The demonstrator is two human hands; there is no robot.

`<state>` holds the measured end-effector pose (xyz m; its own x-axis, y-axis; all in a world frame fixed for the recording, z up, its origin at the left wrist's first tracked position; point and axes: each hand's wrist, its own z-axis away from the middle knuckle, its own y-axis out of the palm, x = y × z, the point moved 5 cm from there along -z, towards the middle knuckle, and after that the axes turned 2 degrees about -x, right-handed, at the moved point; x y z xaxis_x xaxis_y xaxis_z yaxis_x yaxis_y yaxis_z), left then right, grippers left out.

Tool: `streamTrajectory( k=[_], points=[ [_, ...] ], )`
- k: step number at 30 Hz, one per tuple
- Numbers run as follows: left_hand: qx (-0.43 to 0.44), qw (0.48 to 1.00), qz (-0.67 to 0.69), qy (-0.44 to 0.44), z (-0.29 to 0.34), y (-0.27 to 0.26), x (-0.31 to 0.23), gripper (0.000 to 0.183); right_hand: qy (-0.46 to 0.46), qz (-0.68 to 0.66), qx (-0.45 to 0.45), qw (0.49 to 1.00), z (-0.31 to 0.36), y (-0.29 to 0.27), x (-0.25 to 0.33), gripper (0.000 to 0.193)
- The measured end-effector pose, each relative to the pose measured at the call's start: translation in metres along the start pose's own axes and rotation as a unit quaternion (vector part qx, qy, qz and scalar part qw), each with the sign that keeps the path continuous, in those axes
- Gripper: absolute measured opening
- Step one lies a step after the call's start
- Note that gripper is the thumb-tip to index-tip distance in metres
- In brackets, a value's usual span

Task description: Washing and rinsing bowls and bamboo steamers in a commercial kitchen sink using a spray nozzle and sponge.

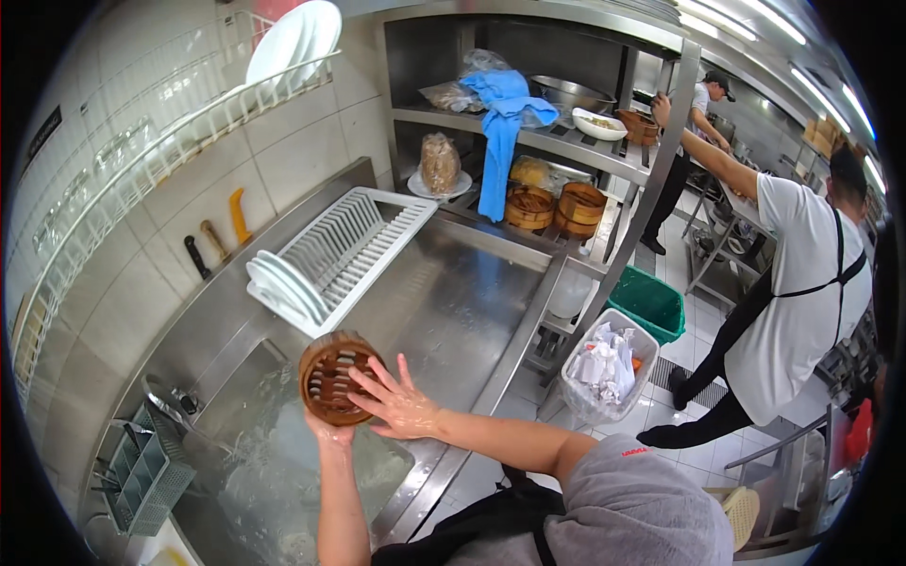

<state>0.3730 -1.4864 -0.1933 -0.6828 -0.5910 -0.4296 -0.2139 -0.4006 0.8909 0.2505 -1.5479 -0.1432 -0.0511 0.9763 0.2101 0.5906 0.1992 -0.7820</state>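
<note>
Above the sink water (283,472) I hold up a small round bamboo steamer basket (330,382), tilted so that its slatted face shows. My left hand (328,431) grips its lower rim from beneath; most of those fingers are hidden behind it. Wet and spread, the fingers of my right hand (408,407) lie over the right side of the slats. Cloudy, bubbly water fills the basin, with a pale shape under the surface that I cannot make out. A curved metal faucet (168,396) stands at the basin's left.
Behind the sink, a white dish rack (354,241) holds several plates (283,288). A grey cutlery caddy (146,472) sits at left. Metal shelves carry bamboo steamers (580,209) and a blue cloth (500,123). Bins (604,377) stand right, near a person in white (802,283); another works farther back.
</note>
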Motion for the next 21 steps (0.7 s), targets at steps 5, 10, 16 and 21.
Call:
streamTrajectory(
  k=[5,10,16,21],
  points=[
    [0.046,0.977,-0.14,-0.152,-0.032,0.031,0.1,0.05,-0.004,-0.057,-0.099,0.993,0.044,-0.028,-0.104,0.031],
    [-0.06,0.869,-0.49,-0.032,-0.08,0.036,0.169,0.042,0.16,-0.063,-0.27,0.948,0.094,-0.117,-0.241,0.026],
    [-0.026,0.434,-0.865,0.249,-0.086,0.056,0.21,0.048,0.26,0.179,-0.176,0.933,0.109,-0.24,-0.418,0.028],
    [-0.026,0.397,-0.871,0.287,-0.085,0.071,0.217,0.051,0.267,0.191,-0.014,0.944,0.054,-0.257,-0.492,0.03]
  ],
)
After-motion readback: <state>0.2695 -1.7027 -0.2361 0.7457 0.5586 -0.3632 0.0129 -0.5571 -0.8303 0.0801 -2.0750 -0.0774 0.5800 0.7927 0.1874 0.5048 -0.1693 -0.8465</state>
